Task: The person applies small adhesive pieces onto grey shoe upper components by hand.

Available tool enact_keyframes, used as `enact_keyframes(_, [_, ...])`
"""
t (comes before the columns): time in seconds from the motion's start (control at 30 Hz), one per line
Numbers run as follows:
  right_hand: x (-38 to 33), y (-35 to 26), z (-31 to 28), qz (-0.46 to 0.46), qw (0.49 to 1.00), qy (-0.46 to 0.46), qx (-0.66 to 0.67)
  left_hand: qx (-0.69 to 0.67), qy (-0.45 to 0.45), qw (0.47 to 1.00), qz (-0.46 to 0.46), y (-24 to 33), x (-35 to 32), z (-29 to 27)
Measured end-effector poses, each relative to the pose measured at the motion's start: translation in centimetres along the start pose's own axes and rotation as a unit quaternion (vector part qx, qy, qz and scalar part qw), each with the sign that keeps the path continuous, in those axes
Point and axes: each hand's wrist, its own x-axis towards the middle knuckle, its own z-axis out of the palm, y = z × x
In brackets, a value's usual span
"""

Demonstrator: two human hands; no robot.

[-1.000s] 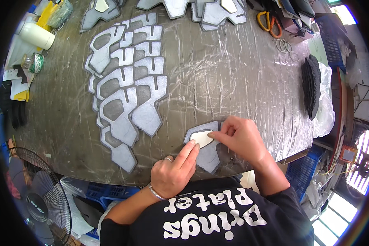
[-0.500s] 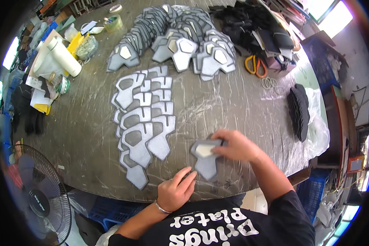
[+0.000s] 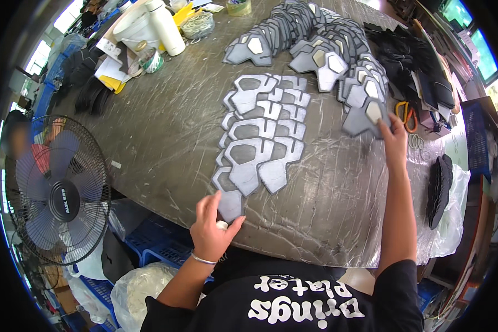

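Note:
My right hand (image 3: 392, 135) grips the edge of a flat grey angular panel (image 3: 355, 120) with a cream patch (image 3: 373, 110) on it. That panel lies against the near end of the right-hand row of similar patched panels (image 3: 365, 83). At the front edge of the table, my left hand (image 3: 209, 226) has its thumb and fingers round the lower end of a grey panel with a cut-out (image 3: 231, 203), the nearest in an overlapping group (image 3: 244, 166). Something small and white (image 3: 222, 224) shows by the left fingers; I cannot tell what it is.
Long overlapping rows of patched panels (image 3: 282, 27) lie at the back. Orange-handled scissors (image 3: 406, 116) and black fabric pieces (image 3: 404, 55) are at the right. A white bottle (image 3: 165, 27) stands at the far left, and a fan (image 3: 63, 193) is near the table's left edge.
My right hand has carried the patched panel from the front of the table to the right-hand row. The left hand has moved to the nearest cut-out panel. The view has shifted left.

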Motion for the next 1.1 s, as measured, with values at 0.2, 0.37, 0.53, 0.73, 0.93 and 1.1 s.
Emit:
enact_keyframes(0.2, [-2.9,-3.8,6.3,-0.193,0.946,-0.088,-0.246,0.059,-0.075,0.995,-0.037,-1.2,-0.7,-0.8])
enact_keyframes(0.37, [-14.7,-9.4,10.4,-0.101,0.929,-0.336,-0.117,0.003,0.022,0.999,0.048,-1.1,-0.5,0.0])
enact_keyframes(0.53, [-21.7,-12.0,11.5,0.057,0.887,-0.452,0.07,-0.5,-0.027,0.817,-0.284,2.0,-0.7,1.2])
enact_keyframes(0.73, [-23.7,-12.1,13.2,0.105,0.902,-0.401,0.119,-0.578,0.006,0.777,-0.249,3.7,0.9,3.9])
enact_keyframes(0.93, [-23.8,-11.6,13.7,0.212,0.907,-0.279,0.233,-0.639,-0.172,0.672,-0.333,3.4,0.9,2.0])
enact_keyframes(1.1, [-22.9,-11.4,13.8,0.272,0.881,-0.258,0.289,-0.647,-0.099,0.672,-0.347,1.4,0.8,1.9])
